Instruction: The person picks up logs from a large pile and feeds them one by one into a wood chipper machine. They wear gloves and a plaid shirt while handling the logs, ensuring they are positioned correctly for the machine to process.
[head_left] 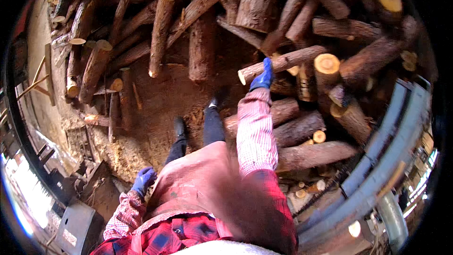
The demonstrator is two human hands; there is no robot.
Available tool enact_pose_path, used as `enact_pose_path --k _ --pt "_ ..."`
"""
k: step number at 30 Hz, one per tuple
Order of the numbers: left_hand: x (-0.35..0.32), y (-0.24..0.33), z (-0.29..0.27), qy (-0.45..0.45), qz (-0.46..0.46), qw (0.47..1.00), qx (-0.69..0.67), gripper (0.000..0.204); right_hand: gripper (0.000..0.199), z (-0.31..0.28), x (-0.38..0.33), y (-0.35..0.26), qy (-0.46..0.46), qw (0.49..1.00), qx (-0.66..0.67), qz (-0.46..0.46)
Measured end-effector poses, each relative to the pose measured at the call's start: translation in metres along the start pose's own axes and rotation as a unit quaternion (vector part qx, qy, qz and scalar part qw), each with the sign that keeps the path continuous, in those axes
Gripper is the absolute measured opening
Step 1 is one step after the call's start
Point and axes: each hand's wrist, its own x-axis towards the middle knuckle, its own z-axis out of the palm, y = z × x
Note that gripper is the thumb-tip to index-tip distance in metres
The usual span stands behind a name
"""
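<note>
My right hand [263, 76], in a blue glove, reaches far forward and grips a log [299, 58] near its pale cut left end. That log lies slantwise over the pile, its far end up and to the right. Just right of it stands a thicker log [327, 64] with a round, light cut face. My left hand [144, 179], also gloved in blue, hangs beside my apron [188, 174] with its fingers curled and nothing visible in them. Thick bark-covered logs [299, 130] lie to the right of my outstretched arm.
Many logs are heaped along the far side, one short log [162, 35] leaning upright. A blue-grey metal rail [391, 137] curves along the right. Sawdust [127, 153] covers the brown floor [155, 97] near my feet. A grey metal box [78, 226] stands at lower left.
</note>
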Motion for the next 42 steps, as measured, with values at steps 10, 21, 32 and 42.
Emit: enact_pose_path --k 10,21,32,42 --pt "-0.089 0.158 0.181 -0.274 0.163 0.947 0.041 0.058 0.056 -0.145 -0.318 -0.084 -0.378 0.884 -0.074 0.266" --pt "-0.233 0.135 0.279 -0.403 0.245 0.881 0.03 0.052 0.088 -0.198 -0.451 -0.154 -0.407 0.844 -0.32 -0.141" --pt "-0.532 0.051 0.437 -0.704 0.527 0.46 0.12 0.067 0.059 -0.286 -0.382 -0.538 -0.038 0.72 -0.309 -0.62" --pt "-0.255 0.172 0.283 -0.194 0.561 0.583 0.555 0.08 0.059 -0.391 -0.309 -0.53 0.183 0.535 -0.639 -0.521"
